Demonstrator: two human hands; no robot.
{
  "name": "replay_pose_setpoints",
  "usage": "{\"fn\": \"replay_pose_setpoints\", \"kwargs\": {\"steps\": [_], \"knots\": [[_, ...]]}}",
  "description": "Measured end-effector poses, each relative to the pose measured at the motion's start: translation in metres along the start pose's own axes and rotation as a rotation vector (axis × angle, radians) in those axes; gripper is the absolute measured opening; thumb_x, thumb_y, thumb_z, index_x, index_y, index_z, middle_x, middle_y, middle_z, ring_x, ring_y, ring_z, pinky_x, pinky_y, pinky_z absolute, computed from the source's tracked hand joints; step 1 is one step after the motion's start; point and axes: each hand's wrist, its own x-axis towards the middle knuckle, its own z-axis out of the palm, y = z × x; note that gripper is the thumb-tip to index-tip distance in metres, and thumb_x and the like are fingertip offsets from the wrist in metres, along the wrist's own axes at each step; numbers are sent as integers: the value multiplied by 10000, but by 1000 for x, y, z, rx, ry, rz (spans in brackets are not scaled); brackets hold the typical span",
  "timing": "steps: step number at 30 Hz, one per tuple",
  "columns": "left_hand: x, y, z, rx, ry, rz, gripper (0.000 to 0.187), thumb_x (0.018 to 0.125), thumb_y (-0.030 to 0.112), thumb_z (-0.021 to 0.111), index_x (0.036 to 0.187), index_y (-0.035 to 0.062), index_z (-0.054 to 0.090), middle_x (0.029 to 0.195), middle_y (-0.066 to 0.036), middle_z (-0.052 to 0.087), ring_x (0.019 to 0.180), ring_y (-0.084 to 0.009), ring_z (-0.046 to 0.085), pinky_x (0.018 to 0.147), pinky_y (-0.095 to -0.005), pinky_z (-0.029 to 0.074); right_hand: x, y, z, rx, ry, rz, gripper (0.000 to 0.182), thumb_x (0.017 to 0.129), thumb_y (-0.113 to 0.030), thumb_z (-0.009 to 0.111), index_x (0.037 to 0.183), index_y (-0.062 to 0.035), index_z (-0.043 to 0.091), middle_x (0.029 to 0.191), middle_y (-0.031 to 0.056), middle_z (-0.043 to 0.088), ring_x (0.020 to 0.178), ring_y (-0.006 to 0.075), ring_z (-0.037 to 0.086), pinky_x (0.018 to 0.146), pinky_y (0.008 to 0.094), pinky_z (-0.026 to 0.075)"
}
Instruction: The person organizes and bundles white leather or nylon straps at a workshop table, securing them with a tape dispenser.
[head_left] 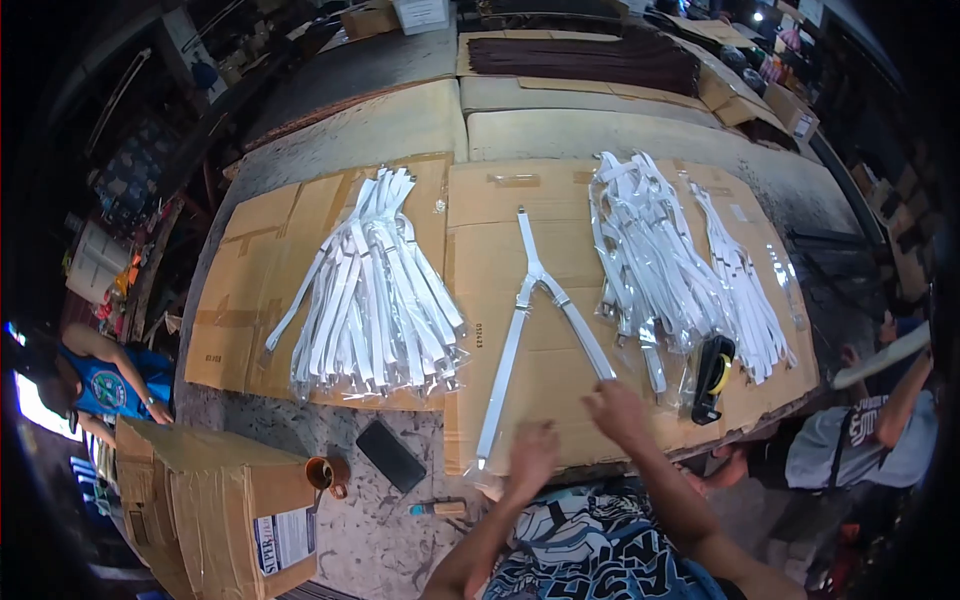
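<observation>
Right hand (616,408), head view: fingers curled at the lower tip of the white Y-shaped strap's (536,272) 5-o'clock leg; pinching or only touching, we cannot tell. Left hand (535,452): blurred, at 6 o'clock from the strap's joint, nothing seen in it; clenched or released, we cannot tell.

Strap lies spread on a cardboard sheet (480,250) over the worktop (560,130), stem to 12. We judge it light, limp, hardly fragile; webbing easy to grip, clear film slippery. Best holds, we think: the joint or the leg tips.

Containers, joint as dial centre. At 9, a strap pile (375,300) in clear plastic sleeves, white bands showing through. Toward 2 to 3, another pile (650,250), glossy film on it too. At 8, a cardboard box (240,500), inside hidden from us. Between 7 and 8, a brown cup (342,472); something in it, too small to name.
</observation>
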Motion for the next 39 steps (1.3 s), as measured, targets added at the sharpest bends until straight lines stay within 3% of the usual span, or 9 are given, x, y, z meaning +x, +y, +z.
{"fn": "replay_pose_setpoints", "kwargs": {"steps": [3,7,10,19,22,27,31,35,39], "knots": [[-11,-22,-48,396,478,183,562,841,342,705,1301,64,538,1353,-210,484,1240,-395,459,1019,-497,388,-37,74,4,-196,72,133,587,765,-428,770,1168,-37,601,1134,215,605,1033,390,601,869,471,493],[-2,-58,-47,437,393,42,557,743,243,709,1236,36,551,1131,-200,568,1078,-400,543,926,-492,441,-58,106,26,-230,-4,193,650,734,-400,786,1224,-40,558,1181,214,572,1061,399,583,873,477,496],[9,-65,-41,393,351,8,533,735,217,693,1215,32,551,1072,-200,580,1040,-406,567,886,-489,467,-53,117,38,-22,-26,242,630,727,-346,775,1227,-38,550,1138,210,591,1049,393,591,863,474,502],[-11,-56,-44,380,291,-99,655,757,206,696,1348,37,471,1114,-217,577,1075,-402,554,923,-490,458,-48,117,7,-87,-244,196,598,711,-312,784,1215,-68,576,1051,195,614,1022,377,603,853,460,501],[-1,-28,-60,554,315,-75,584,785,195,703,1317,40,518,1114,-201,603,1108,-403,546,917,-490,462,-37,107,-11,-94,-272,222,512,741,-314,784,1161,-66,630,1111,187,631,1049,390,601,902,453,486],[117,-22,-70,275,378,187,238,876,179,677,1036,5,701,1057,-213,663,1049,-393,605,926,-444,473,42,88,-1,178,-72,153,344,833,-278,729,1068,-32,681,1057,174,650,998,362,625,871,430,495],[241,15,-76,131,262,322,182,916,98,617,1049,22,716,1134,-160,683,1076,-347,616,932,-425,479,152,60,15,236,-2,-128,212,895,-227,654,1036,-77,706,1136,139,650,1045,346,619,889,427,491],[338,28,-69,297,190,589,192,846,52,633,1013,30,726,1124,-136,691,1071,-313,617,925,-412,480,262,36,38,332,-86,-208,192,874,-165,653,1029,-70,711,1127,126,658,1025,326,629,900,421,490],[369,19,-63,444,78,703,204,818,32,643,1000,47,733,1135,-102,690,1066,-284,624,933,-399,482,324,25,63,206,-180,-444,222,831,-139,674,1034,-59,718,1122,131,659,1051,325,620,914,418,491]]}}
